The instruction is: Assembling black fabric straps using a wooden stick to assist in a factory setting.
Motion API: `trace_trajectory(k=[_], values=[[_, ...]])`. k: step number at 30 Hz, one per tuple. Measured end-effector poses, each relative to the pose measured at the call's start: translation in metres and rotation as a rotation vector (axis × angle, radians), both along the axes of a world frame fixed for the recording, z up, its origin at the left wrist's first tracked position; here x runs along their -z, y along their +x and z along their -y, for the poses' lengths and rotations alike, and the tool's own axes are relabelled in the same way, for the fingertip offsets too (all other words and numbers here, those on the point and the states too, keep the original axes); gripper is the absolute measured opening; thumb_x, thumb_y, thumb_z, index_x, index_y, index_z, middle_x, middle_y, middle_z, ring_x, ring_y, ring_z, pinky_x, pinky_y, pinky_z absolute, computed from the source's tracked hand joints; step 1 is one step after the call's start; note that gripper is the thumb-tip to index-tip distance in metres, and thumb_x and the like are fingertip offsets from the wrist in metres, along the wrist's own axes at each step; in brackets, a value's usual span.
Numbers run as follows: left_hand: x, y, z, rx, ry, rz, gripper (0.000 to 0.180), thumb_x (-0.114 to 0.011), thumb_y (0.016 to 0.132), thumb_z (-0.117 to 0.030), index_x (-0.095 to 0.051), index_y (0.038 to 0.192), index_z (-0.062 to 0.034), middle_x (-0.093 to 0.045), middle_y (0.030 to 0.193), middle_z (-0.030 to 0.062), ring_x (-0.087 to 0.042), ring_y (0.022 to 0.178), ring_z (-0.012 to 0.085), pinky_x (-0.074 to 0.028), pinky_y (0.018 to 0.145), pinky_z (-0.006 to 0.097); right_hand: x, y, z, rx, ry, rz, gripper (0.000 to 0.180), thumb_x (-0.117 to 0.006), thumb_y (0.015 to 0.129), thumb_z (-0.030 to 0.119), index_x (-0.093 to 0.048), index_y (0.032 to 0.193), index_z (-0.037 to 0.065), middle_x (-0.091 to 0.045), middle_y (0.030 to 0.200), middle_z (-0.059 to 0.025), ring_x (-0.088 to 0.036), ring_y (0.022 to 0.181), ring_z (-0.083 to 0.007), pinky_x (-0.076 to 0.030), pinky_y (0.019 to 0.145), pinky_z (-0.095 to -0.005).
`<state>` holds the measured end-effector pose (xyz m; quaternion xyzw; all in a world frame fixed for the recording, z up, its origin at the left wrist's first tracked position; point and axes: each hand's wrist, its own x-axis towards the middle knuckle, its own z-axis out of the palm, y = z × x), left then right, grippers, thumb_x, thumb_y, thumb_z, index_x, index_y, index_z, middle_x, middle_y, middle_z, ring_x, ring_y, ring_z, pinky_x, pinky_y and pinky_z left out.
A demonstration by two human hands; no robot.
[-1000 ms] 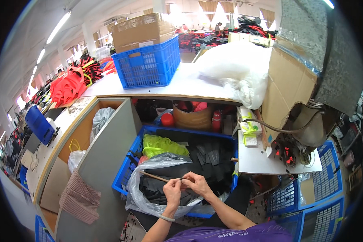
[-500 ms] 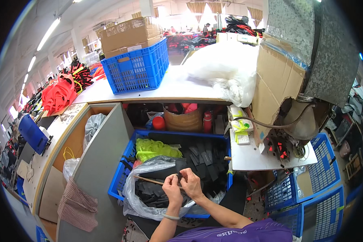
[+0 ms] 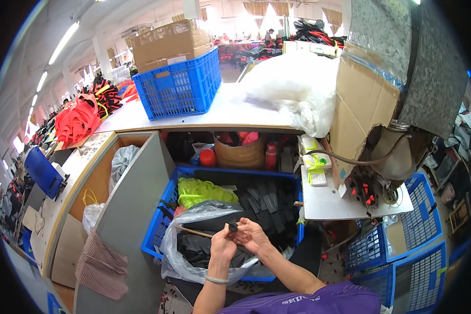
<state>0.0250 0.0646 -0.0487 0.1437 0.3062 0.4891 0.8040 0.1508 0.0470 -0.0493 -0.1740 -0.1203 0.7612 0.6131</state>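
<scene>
My left hand pinches a small black piece, perhaps a folded or rolled strip, between thumb and fingers. Against it, my right hand curls its fingers around the piece's other side, palm partly turned up. Both hands are above a clear plastic bag of short black strips. That bag lies in a large blue crate, where more flat black strips are heaped on the right. A thin brown stick lies over the bag's opening, its right end hidden by my left hand.
Neon-yellow material sits in the crate's far left. Beyond stands a white table with a blue basket and white plastic bags. A grey panel borders the left; a machine stands right, near blue crates.
Both wrists have turned, so the right palm now shows more. The black piece has come into clear view between my fingers. The view has shifted slightly.
</scene>
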Motion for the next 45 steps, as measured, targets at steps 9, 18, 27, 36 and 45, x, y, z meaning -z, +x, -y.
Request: trace_trajectory(k=[9, 18, 27, 36, 45], values=[[-0.02, 0.003, 0.01, -0.134, 0.199, -0.172, 0.013, -0.056, 0.09, -0.018, -0.056, 0.081, -0.008, -0.056, 0.069, 0.0009, -0.052, 0.06, 0.0106, -0.04, 0.055, 0.024, -0.035, 0.005, 0.01, 0.12, 0.207, 0.575, 0.028, -0.066, 0.078, 0.002, -0.058, 0.105, -0.002, -0.061, 0.084, -0.0049, -0.059, 0.076, -0.0092, -0.048, 0.064, -0.0212], [-0.021, 0.009, 0.019, -0.214, 0.433, -0.558, 0.021, -0.06, 0.089, -0.017, -0.053, 0.072, -0.0068, -0.046, 0.059, -0.005, -0.038, 0.049, 0.0025, -0.027, 0.043, 0.019, -0.026, -0.012, 0.01, 0.403, 0.256, 0.96, 0.022, -0.056, 0.078, -0.004, -0.054, 0.1, -0.002, -0.061, 0.088, -0.006, -0.058, 0.077, -0.0099, -0.047, 0.065, -0.0218], [-0.046, 0.006, 0.016, -0.028, 0.387, -0.312, 0.027, -0.054, 0.093, -0.022, -0.05, 0.07, -0.0087, -0.045, 0.058, -0.0041, -0.038, 0.046, 0.0042, -0.03, 0.042, 0.018, -0.03, 0.005, 0.014, 0.073, -0.05, -0.107, 0.032, -0.057, 0.074, -0.008, -0.05, 0.103, 0.004, -0.057, 0.072, -0.0054, -0.038, 0.044, -0.0072, -0.031, 0.039, -0.0211], [-0.056, 0.009, 0.011, -0.116, 0.451, -0.384, 0.023, -0.058, 0.091, -0.018, -0.05, 0.071, -0.0078, -0.047, 0.058, -0.0033, -0.039, 0.047, 0.0035, -0.03, 0.043, 0.018, -0.057, 0.009, 0.003, 0.113, 0.026, 0.366, 0.024, -0.067, 0.079, 0.004, -0.05, 0.096, 0.007, -0.057, 0.075, -0.0012, -0.051, 0.059, -0.0064, -0.044, 0.053, -0.02], [-0.047, -0.004, 0.009, -0.141, 0.348, -0.309, 0.025, -0.06, 0.089, -0.019, -0.05, 0.068, -0.0091, -0.047, 0.058, -0.0039, -0.039, 0.047, 0.0031, -0.03, 0.041, 0.017, -0.042, -0.006, 0.016, -0.075, 0.04, -0.023, 0.017, -0.057, 0.085, 0.001, -0.058, 0.102, -0.002, -0.054, 0.068, -0.0002, -0.037, 0.04, -0.0031, -0.036, 0.039, -0.0179]])
